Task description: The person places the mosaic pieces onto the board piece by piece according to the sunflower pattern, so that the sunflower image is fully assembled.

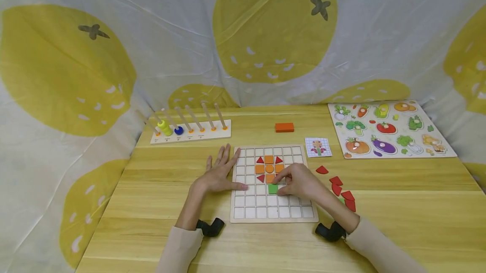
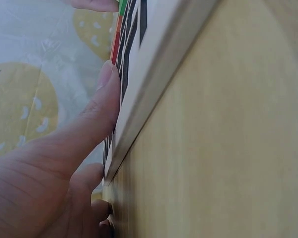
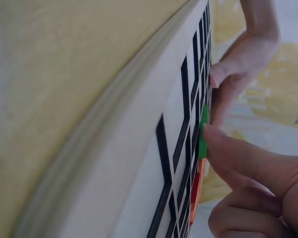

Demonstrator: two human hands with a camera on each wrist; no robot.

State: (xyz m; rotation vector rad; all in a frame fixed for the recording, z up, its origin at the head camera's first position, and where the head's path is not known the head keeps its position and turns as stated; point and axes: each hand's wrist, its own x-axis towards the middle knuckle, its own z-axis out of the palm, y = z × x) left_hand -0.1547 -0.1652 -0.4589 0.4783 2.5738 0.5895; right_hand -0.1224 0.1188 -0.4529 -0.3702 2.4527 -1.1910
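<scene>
Pinching the green square [image 1: 273, 189] between thumb and forefinger, our right hand [image 1: 300, 182] holds it on the board [image 1: 251, 212], just on the near side of an orange square [image 1: 270, 178]. Our left hand [image 1: 217, 179], fingers spread wide, lies across the board's left edge. To the right we see the card [image 1: 318, 147] and red pieces [image 1: 336, 190]; at far left, the peg stand [image 1: 209, 133].

Your grid board [image 1: 250, 201]: pale wood, smooth, matt; green square [image 1: 273, 189] smooth, matt; tabletop [image 1: 163, 180] wood-grained, soft sheen; your sleeves [image 1: 182, 247] matt cloth; pattern card [image 1: 318, 147] paper; backdrop [image 1: 171, 45] creased, faintly glossy
</scene>
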